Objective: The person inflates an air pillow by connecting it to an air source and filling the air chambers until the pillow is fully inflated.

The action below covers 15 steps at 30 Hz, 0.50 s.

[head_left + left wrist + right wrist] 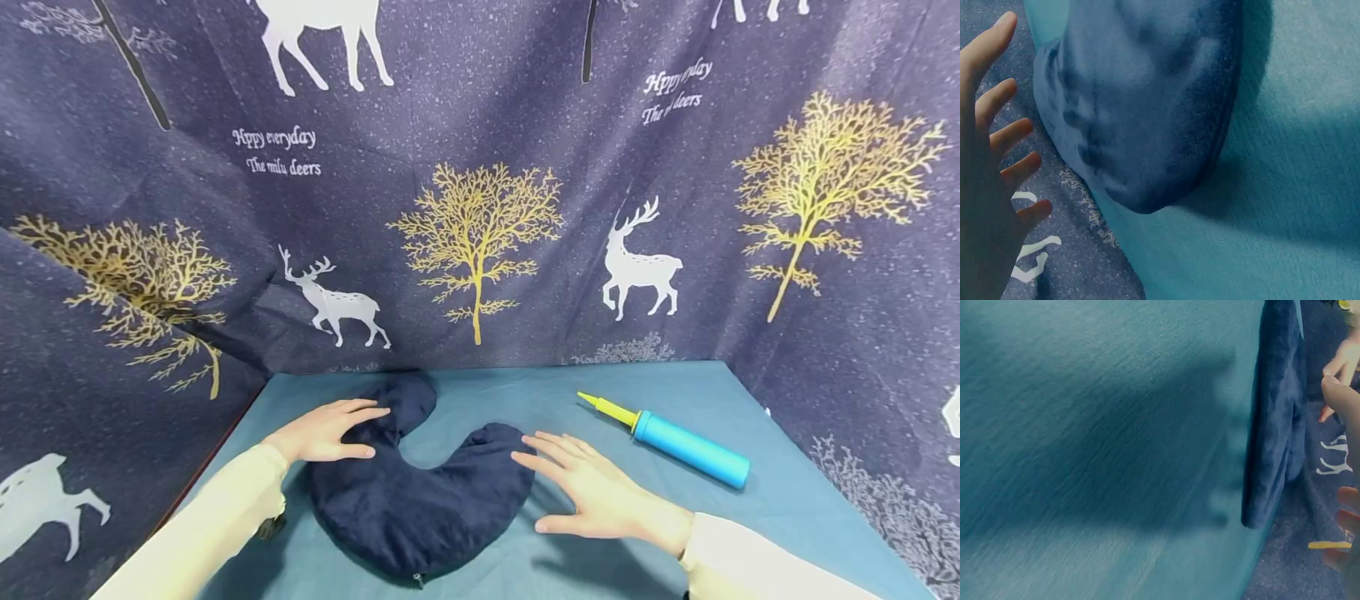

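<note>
A dark navy, U-shaped neck pillow (427, 512) lies on the table, its gap facing up and right in the head view. A small zipper pull (418, 579) shows at its near edge. My left hand (330, 431) is over the pillow's left arm, fingers spread and holding nothing. In the left wrist view that hand (988, 181) appears apart from the plush surface (1147, 106). Beside the pillow's right tip, my right hand (592, 487) hovers with extended fingers, its shadow on the cloth. The right wrist view catches the pillow (1275, 419) edge-on.
A blue hand pump (690, 450) with a yellow nozzle (607, 408) lies on the right side of the teal tabletop (787, 517). A dark curtain (480, 125) printed with deer and golden trees rises behind the table and along both sides.
</note>
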Motion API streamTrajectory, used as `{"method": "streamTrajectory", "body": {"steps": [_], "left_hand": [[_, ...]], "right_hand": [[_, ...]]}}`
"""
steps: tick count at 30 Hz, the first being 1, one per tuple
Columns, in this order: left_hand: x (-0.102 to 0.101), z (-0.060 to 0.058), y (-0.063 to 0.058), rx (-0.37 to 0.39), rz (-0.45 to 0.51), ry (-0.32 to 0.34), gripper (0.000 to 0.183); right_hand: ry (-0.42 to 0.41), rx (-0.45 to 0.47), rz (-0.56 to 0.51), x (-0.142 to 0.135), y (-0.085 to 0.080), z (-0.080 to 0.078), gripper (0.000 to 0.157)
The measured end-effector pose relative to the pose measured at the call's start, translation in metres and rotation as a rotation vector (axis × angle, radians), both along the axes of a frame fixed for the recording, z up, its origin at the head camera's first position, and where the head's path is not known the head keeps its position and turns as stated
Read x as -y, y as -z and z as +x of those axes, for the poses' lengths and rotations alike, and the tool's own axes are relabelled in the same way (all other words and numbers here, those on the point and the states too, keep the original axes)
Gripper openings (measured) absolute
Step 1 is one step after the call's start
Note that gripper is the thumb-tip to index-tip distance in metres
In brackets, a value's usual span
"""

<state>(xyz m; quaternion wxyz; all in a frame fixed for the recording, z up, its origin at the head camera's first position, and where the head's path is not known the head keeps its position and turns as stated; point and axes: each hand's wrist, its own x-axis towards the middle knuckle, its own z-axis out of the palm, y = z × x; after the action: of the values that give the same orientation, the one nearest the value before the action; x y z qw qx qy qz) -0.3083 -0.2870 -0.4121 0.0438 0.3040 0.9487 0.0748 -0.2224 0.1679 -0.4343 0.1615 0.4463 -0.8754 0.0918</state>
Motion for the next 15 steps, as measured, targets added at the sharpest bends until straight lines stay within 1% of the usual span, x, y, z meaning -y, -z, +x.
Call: {"method": "streamTrajectory", "body": {"steps": [4,9,15], "left_hand": [[0.003,0.003,-0.002,-0.004,0.014,-0.008,0.068],[0.005,0.006,-0.003,-0.015,0.038,-0.014,0.07],[0.005,0.007,-0.001,-0.015,0.053,-0.027,0.069]], "right_hand": [[-0.023,0.04,0.013,0.01,0.004,-0.004,0.083],[-0.061,0.065,0.029,0.02,0.011,-0.01,0.08],[-0.108,0.144,0.057,0.033,0.018,-0.014,0.071]]}}
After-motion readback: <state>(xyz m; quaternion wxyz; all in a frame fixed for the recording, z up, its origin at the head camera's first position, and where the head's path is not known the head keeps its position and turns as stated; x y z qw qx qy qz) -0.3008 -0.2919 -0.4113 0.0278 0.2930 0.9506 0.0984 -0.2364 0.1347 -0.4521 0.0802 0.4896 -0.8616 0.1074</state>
